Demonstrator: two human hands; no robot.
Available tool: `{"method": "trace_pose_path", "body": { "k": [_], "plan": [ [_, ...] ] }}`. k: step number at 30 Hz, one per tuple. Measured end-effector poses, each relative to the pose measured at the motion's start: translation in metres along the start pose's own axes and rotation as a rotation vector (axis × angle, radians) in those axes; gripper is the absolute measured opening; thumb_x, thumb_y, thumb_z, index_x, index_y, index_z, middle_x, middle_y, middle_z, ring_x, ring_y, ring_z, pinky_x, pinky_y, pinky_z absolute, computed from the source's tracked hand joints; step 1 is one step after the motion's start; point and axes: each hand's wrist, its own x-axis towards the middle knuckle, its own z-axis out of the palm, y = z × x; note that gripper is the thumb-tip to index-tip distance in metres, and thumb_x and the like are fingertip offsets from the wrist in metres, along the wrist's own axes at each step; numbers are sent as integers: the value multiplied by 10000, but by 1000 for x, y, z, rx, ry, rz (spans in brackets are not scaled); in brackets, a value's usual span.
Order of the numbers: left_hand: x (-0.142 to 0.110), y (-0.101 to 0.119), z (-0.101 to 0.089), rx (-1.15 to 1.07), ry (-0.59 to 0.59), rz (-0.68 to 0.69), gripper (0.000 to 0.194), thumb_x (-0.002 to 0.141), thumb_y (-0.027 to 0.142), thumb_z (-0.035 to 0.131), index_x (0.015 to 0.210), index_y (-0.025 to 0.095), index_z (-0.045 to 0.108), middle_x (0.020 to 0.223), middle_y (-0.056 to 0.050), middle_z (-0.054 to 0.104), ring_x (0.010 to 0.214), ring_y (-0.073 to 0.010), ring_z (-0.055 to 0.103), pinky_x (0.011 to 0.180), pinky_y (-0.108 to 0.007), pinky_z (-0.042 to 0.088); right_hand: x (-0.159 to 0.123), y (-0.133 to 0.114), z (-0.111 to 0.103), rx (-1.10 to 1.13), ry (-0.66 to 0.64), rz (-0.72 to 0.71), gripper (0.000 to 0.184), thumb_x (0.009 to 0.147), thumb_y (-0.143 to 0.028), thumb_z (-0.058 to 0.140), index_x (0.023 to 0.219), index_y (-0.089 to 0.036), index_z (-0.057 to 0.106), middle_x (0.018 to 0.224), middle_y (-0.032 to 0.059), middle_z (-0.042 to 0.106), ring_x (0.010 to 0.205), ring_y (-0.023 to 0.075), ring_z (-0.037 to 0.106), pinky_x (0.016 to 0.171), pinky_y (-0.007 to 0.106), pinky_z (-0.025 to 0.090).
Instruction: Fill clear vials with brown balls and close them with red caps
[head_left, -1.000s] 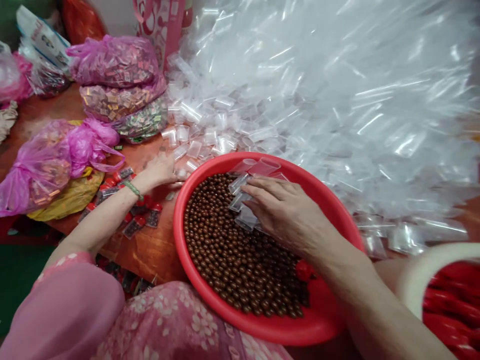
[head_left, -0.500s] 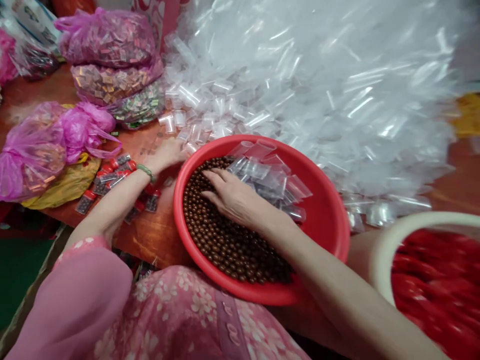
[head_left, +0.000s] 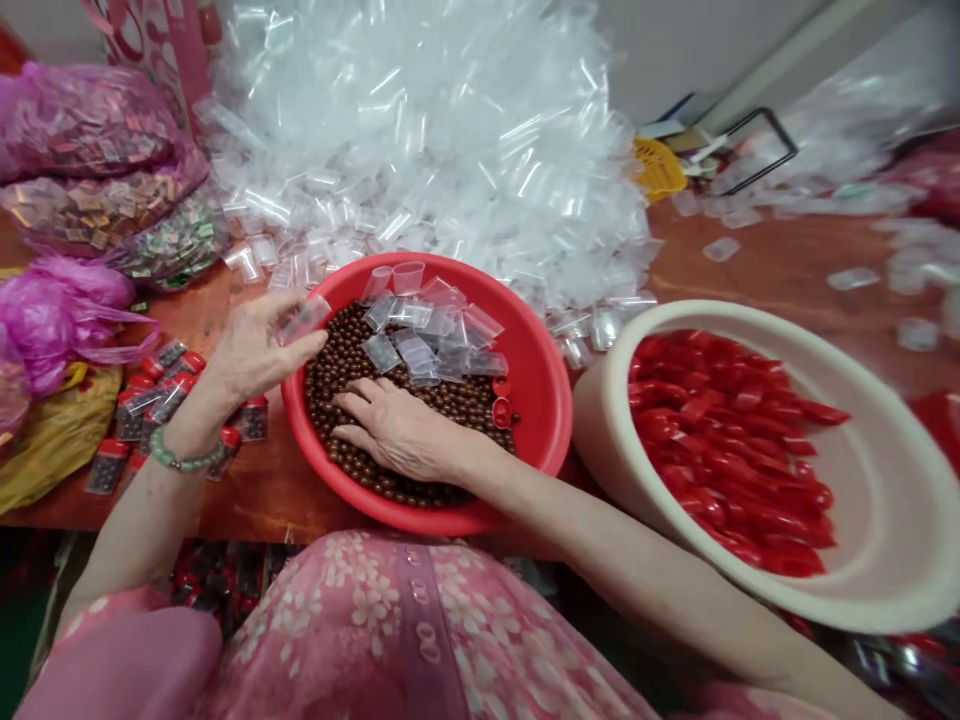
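A clear plastic container (head_left: pixel 306 318) is pinched between the thumb and fingers of my left hand (head_left: pixel 255 345), over the left rim of the red basin (head_left: pixel 551 440). My right hand (head_left: pixel 397 430) lies palm down on the small brown balls (head_left: pixel 337 375) in the basin, its fingers apart and the tips partly among the balls. Several clear empty containers (head_left: pixel 439 335) lie on the balls towards the back of the basin. Two small red caps (head_left: pixel 501 402) rest near its right side.
Behind the basin rises a large heap of clear containers (head_left: pixel 435 130). To the right stands a cream tub (head_left: pixel 885 500) of red pieces (head_left: pixel 735 450). Filled red-capped containers (head_left: pixel 161 390) lie left, beside pink bags (head_left: pixel 90 130). A yellow basket (head_left: pixel 658 168) stands behind.
My left hand has come from the edge of the heap to the basin's rim, now with a clear container in it. My right hand stays on the balls. The view has turned right.
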Motion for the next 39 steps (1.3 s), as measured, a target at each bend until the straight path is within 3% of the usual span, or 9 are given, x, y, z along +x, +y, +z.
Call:
{"method": "trace_pose_path", "body": {
  "k": [6,8,10,13,18,23,28,34,39],
  "plan": [
    [-10,25,29,-46,-68,97,165,778,308,605,861,170,640,864,-36,667,800,-168,594,752,-297,477,-40,-3,-18,128,45,-73,355,1011,-342,385,1247,-182,598,1343,149,562,1207,279,552,1027,478,464],
    [-15,28,38,-21,-115,117,147,786,277,601,881,170,634,918,-58,669,865,-190,605,812,-325,481,-50,3,-24,231,140,-3,278,994,-324,437,1143,-189,629,1312,135,586,1190,261,573,1039,457,464],
    [-19,30,44,5,-157,129,130,800,266,598,890,176,623,961,-70,665,918,-208,604,848,-348,477,-56,10,-28,389,278,139,209,964,-345,499,1071,-203,610,1125,105,664,1021,235,643,929,429,529],
    [-23,34,52,41,-206,160,116,829,282,595,896,187,597,977,-74,657,925,-219,593,831,-354,476,-55,16,-25,700,410,245,290,902,-424,586,1118,-235,539,978,52,689,825,202,668,749,372,570],
    [-28,42,63,118,-173,182,117,877,297,562,872,181,548,946,-89,644,886,-230,570,799,-371,464,-41,17,-12,987,506,260,283,815,-435,674,969,-209,605,936,43,671,860,200,653,821,381,551],
    [-30,40,68,98,-164,179,238,864,399,626,869,182,531,958,-87,634,906,-238,557,807,-377,458,-37,21,-6,1219,497,289,317,722,-401,760,910,-206,596,884,8,650,811,166,628,772,338,544],
    [-28,33,66,-30,-221,178,442,782,518,706,991,157,560,1024,-88,626,960,-241,568,853,-386,468,-42,25,-3,1186,533,208,362,709,-344,777,984,-222,576,936,13,623,807,153,605,734,305,528],
    [-28,26,65,-179,-248,216,370,822,460,695,1040,177,602,1117,-88,630,1075,-229,579,955,-373,464,-45,28,2,1055,553,117,414,765,-341,752,1112,-242,549,1006,38,577,881,172,603,775,316,531],
    [-31,30,66,-84,-214,227,302,828,345,707,1046,158,612,1135,-100,622,1078,-234,569,960,-386,472,-48,34,-8,682,512,23,236,814,-275,687,1012,-212,576,949,49,624,839,184,603,743,322,508]
  ]
}}
